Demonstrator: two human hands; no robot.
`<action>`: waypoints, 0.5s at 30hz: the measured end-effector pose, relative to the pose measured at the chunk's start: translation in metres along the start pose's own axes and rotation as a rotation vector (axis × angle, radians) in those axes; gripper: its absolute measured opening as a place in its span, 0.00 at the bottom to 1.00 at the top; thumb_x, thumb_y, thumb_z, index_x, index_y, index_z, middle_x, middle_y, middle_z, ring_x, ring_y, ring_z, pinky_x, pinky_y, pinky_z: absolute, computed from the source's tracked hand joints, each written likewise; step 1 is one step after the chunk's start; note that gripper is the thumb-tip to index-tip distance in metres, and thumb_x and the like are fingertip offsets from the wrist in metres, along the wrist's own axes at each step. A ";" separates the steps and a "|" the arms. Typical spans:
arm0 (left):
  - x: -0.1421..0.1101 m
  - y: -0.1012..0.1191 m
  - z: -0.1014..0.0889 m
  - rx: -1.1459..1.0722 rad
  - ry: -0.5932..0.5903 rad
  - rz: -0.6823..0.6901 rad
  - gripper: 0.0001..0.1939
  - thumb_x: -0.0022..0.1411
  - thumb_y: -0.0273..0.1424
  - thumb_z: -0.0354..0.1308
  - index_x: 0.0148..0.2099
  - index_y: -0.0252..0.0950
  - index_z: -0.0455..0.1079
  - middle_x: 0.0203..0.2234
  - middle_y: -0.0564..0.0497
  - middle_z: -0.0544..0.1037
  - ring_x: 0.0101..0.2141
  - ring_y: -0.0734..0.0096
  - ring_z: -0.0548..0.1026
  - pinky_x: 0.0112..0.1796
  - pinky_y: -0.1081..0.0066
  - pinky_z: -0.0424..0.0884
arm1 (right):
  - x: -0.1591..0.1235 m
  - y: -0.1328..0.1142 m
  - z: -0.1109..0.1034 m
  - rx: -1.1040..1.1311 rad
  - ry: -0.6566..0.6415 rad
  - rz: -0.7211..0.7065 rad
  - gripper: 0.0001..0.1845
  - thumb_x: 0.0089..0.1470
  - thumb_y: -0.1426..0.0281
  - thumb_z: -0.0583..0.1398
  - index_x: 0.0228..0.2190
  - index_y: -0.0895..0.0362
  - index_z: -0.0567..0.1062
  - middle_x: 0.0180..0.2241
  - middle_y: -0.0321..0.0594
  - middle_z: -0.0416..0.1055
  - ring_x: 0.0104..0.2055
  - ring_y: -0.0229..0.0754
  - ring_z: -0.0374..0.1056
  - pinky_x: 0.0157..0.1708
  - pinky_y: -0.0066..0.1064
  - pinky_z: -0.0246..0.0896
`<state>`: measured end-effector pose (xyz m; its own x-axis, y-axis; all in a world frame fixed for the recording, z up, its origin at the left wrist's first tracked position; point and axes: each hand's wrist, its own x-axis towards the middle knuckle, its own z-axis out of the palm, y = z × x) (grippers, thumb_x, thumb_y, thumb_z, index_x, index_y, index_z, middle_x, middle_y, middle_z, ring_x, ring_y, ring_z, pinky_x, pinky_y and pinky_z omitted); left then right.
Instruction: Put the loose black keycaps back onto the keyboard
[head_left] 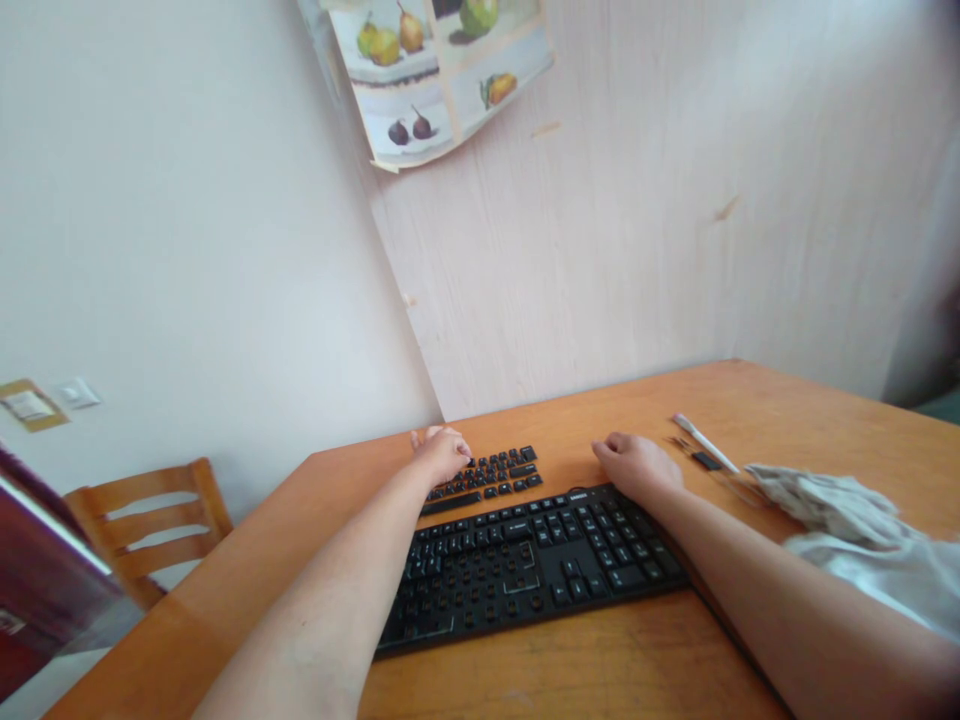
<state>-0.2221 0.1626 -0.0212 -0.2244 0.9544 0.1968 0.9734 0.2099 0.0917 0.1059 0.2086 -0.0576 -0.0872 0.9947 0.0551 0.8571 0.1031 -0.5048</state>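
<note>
A black keyboard (555,560) lies on the wooden table in front of me, with many of its keycaps off in the middle and lower left. Beyond it, loose black keycaps (502,468) sit in rows like a keyboard layout. My left hand (441,453) is over the left end of these rows, fingers pinched at a small dark keycap (471,462). My left forearm covers the keyboard's left end. My right hand (637,466) rests at the keyboard's upper right corner, fingers curled into a loose fist; no object shows in it.
Right of my right hand lie a white-handled brush (705,442), a small black tool (706,461) with thin metal prongs, and a crumpled grey-white cloth (832,500). A wooden chair (161,520) stands left of the table (570,660). Fruit pictures (442,75) hang on the wall.
</note>
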 end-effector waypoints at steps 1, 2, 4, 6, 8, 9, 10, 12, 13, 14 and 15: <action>0.000 0.000 0.000 0.000 0.001 0.002 0.05 0.52 0.34 0.64 0.32 0.51 0.79 0.52 0.59 0.77 0.60 0.54 0.60 0.62 0.40 0.39 | 0.000 0.000 0.000 0.001 0.001 0.002 0.26 0.57 0.50 0.46 0.29 0.51 0.76 0.36 0.46 0.76 0.41 0.51 0.71 0.30 0.34 0.55; 0.000 0.000 0.001 -0.001 0.002 0.004 0.05 0.52 0.34 0.64 0.32 0.51 0.79 0.52 0.59 0.77 0.60 0.54 0.60 0.62 0.40 0.38 | 0.000 0.000 0.000 0.003 0.001 0.003 0.26 0.57 0.50 0.46 0.29 0.51 0.76 0.36 0.46 0.76 0.40 0.50 0.71 0.30 0.34 0.54; 0.000 0.001 0.001 -0.003 0.005 0.008 0.04 0.52 0.35 0.63 0.32 0.51 0.79 0.53 0.59 0.76 0.61 0.54 0.59 0.62 0.40 0.37 | -0.001 -0.001 0.000 0.004 0.001 0.002 0.26 0.57 0.50 0.46 0.30 0.51 0.76 0.36 0.46 0.76 0.40 0.50 0.71 0.29 0.34 0.54; 0.000 0.001 0.001 -0.005 0.006 0.010 0.04 0.53 0.35 0.63 0.32 0.51 0.79 0.53 0.58 0.76 0.61 0.52 0.59 0.61 0.38 0.36 | -0.001 -0.001 -0.001 0.003 0.002 0.001 0.26 0.57 0.50 0.46 0.30 0.51 0.76 0.36 0.46 0.76 0.40 0.50 0.71 0.29 0.34 0.54; 0.000 0.001 0.001 -0.005 0.003 0.014 0.04 0.53 0.36 0.63 0.32 0.51 0.79 0.53 0.59 0.76 0.61 0.50 0.59 0.61 0.36 0.36 | -0.001 -0.001 -0.001 0.000 0.003 -0.002 0.26 0.57 0.50 0.45 0.29 0.51 0.76 0.36 0.46 0.76 0.40 0.50 0.71 0.29 0.34 0.54; 0.000 0.001 0.000 -0.006 0.000 0.016 0.04 0.53 0.36 0.63 0.32 0.51 0.80 0.53 0.59 0.76 0.60 0.50 0.59 0.60 0.35 0.36 | -0.001 -0.001 -0.001 0.000 0.003 -0.003 0.27 0.57 0.50 0.45 0.29 0.51 0.76 0.36 0.46 0.76 0.40 0.50 0.71 0.29 0.34 0.54; 0.000 0.001 0.000 -0.006 -0.003 0.017 0.04 0.53 0.36 0.63 0.32 0.52 0.80 0.53 0.58 0.76 0.60 0.49 0.59 0.60 0.35 0.37 | -0.001 -0.001 -0.001 0.001 0.002 -0.005 0.27 0.57 0.50 0.45 0.29 0.51 0.76 0.35 0.46 0.76 0.40 0.50 0.71 0.28 0.34 0.53; 0.000 0.001 0.000 -0.008 -0.009 0.024 0.04 0.52 0.37 0.64 0.32 0.52 0.80 0.52 0.58 0.76 0.60 0.50 0.60 0.61 0.36 0.37 | -0.001 -0.001 -0.001 0.000 0.001 -0.004 0.27 0.57 0.50 0.45 0.29 0.51 0.75 0.35 0.46 0.77 0.40 0.51 0.71 0.28 0.34 0.54; 0.000 0.001 0.000 -0.009 -0.013 0.030 0.04 0.52 0.37 0.64 0.32 0.52 0.80 0.52 0.58 0.77 0.60 0.51 0.60 0.61 0.37 0.38 | -0.002 -0.001 -0.001 -0.001 0.001 -0.002 0.27 0.57 0.50 0.45 0.29 0.52 0.75 0.36 0.46 0.77 0.40 0.51 0.71 0.28 0.34 0.54; 0.001 0.000 0.000 -0.010 -0.016 0.035 0.04 0.51 0.37 0.65 0.32 0.52 0.80 0.50 0.58 0.78 0.60 0.52 0.61 0.61 0.37 0.38 | -0.002 -0.001 -0.001 -0.003 0.001 0.001 0.26 0.57 0.50 0.45 0.29 0.52 0.76 0.36 0.46 0.77 0.40 0.51 0.71 0.29 0.34 0.54; 0.001 0.000 0.000 -0.012 -0.019 0.040 0.04 0.51 0.37 0.65 0.32 0.53 0.80 0.49 0.58 0.78 0.59 0.52 0.61 0.61 0.37 0.38 | -0.002 -0.001 -0.001 -0.006 0.000 0.003 0.26 0.57 0.50 0.45 0.29 0.51 0.76 0.36 0.46 0.77 0.40 0.51 0.71 0.29 0.34 0.54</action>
<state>-0.2222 0.1635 -0.0208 -0.1840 0.9660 0.1817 0.9810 0.1690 0.0953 0.1055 0.2069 -0.0557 -0.0844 0.9950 0.0540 0.8603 0.1001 -0.4998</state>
